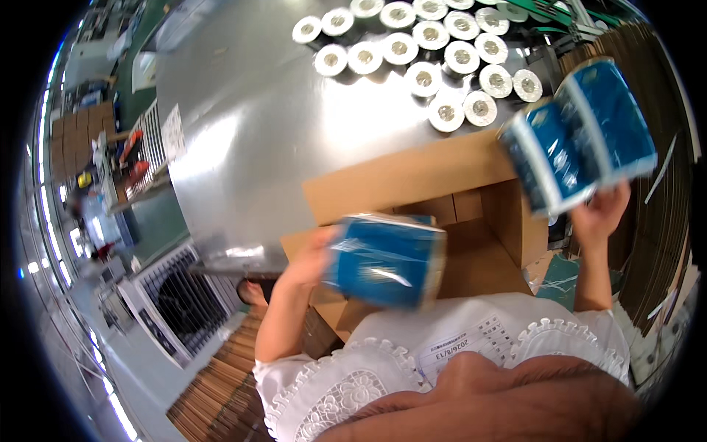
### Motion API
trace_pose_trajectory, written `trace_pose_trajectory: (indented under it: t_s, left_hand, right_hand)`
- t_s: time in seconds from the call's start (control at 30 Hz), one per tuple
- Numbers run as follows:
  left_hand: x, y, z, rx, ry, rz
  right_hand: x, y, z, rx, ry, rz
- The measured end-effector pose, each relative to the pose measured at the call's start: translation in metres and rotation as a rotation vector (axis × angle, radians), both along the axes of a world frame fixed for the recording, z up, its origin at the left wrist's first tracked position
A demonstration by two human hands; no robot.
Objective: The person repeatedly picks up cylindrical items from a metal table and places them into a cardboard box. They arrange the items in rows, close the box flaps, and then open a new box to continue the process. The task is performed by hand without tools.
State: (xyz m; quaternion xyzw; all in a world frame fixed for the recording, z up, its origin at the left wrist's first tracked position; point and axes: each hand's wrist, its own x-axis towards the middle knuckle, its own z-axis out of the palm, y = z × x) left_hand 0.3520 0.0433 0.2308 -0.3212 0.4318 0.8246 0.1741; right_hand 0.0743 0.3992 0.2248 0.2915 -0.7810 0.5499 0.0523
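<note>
My left hand [311, 259] is closed on the left side of a blue film-wrapped pack [384, 259], slightly blurred, over the near left part of an open cardboard box [405, 179]. To the right, my right hand [602, 215] grips the lower edge of two more blue film-wrapped packs, a larger one [615, 121] and a smaller one [563, 155], side by side and tilted. They are held up beyond the box's right wall. The box's far flap stands raised, and brown cardboard shows inside. What else lies behind the left pack is hidden.
Several round spools with white ends [429, 34] stand on the shiny metal table [243, 132]. Flattened cardboard stacks are at the right [655, 96] and lower left [221, 383]. A fan unit with a dark grille [180, 295] stands left of the table.
</note>
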Motion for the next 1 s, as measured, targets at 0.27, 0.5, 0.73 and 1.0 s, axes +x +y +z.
trace_pose_trajectory:
  t_s: [0.27, 0.5, 0.73, 1.0]
  left_hand:
    - [0.040, 0.068, -0.136, -1.705, 0.040, -1.474]
    - [0.073, 0.066, -0.228, -1.415, -0.203, -1.386]
    - [-0.073, 0.050, -0.039, -1.088, 0.574, -0.603]
    - [-0.187, 0.047, -0.201, -1.514, 0.351, -0.584]
  right_hand:
    - [0.127, -0.059, -0.053, 0.762, -0.436, 1.112]
    - [0.218, -0.156, -0.220, 1.072, -0.403, 0.998]
    - [0.181, -0.158, -0.135, 0.907, -0.534, 1.454]
    - [-0.057, -0.090, -0.126, 0.400, -0.555, 0.066]
